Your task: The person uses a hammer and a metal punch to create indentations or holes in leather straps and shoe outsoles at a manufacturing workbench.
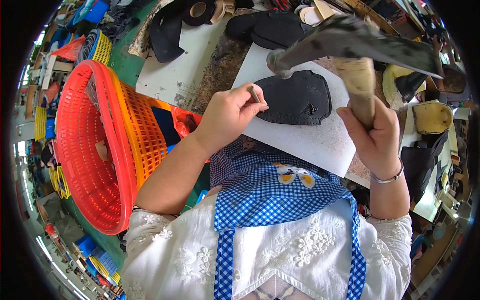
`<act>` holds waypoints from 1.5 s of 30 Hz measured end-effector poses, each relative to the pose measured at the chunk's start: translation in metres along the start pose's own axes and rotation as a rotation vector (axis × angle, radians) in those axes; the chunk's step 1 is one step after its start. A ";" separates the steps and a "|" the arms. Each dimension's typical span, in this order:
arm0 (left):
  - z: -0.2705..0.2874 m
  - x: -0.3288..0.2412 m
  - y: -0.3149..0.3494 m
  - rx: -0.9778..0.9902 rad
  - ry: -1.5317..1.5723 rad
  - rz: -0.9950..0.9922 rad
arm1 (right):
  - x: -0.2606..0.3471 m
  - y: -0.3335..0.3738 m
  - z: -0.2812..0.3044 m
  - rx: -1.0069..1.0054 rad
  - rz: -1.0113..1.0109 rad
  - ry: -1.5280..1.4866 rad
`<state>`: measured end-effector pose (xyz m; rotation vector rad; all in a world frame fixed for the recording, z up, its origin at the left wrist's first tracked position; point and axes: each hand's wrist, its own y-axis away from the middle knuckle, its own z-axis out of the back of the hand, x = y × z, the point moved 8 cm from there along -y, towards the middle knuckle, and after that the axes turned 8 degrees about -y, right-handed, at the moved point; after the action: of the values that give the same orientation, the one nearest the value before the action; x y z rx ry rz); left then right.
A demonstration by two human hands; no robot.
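Shoe-upper piece (292, 102): flat on the board (320, 142), which lies on the worktable (218, 65).
Punch (254, 93): in the left hand (230, 111), at the piece's left edge.
Hammer (357, 75): in the right hand (376, 132), head above the board's far side.
Tape roll (192, 12): on the worktable, behind and left of the board.
Baskets (142, 135): left of the worktable, beside the left forearm.

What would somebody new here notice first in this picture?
Probably the big red basket at the far left. Next comes the large, blurred hammer in the right hand, upper right, then the black piece on the white board, where the left hand holds a slim rod near its left end.
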<state>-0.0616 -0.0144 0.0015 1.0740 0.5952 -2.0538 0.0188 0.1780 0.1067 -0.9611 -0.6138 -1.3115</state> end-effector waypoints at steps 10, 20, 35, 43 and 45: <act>0.004 0.018 0.000 -0.060 0.254 0.088 | -0.010 0.004 -0.016 0.152 -0.004 0.140; 0.006 -0.012 0.002 -0.056 -0.131 -0.086 | 0.000 -0.006 -0.002 -0.038 -0.044 -0.116; 0.007 0.026 0.004 0.004 0.238 0.115 | -0.011 0.001 -0.006 0.033 -0.039 -0.011; 0.012 0.000 0.000 0.076 0.037 -0.016 | -0.003 -0.004 0.006 -0.097 -0.127 -0.398; 0.009 -0.008 0.000 0.073 -0.093 -0.050 | -0.003 -0.007 0.004 -0.110 -0.118 -0.421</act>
<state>-0.0627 -0.0173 0.0133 1.0083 0.5081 -2.1704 0.0120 0.1827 0.1076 -1.3245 -0.9386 -1.2634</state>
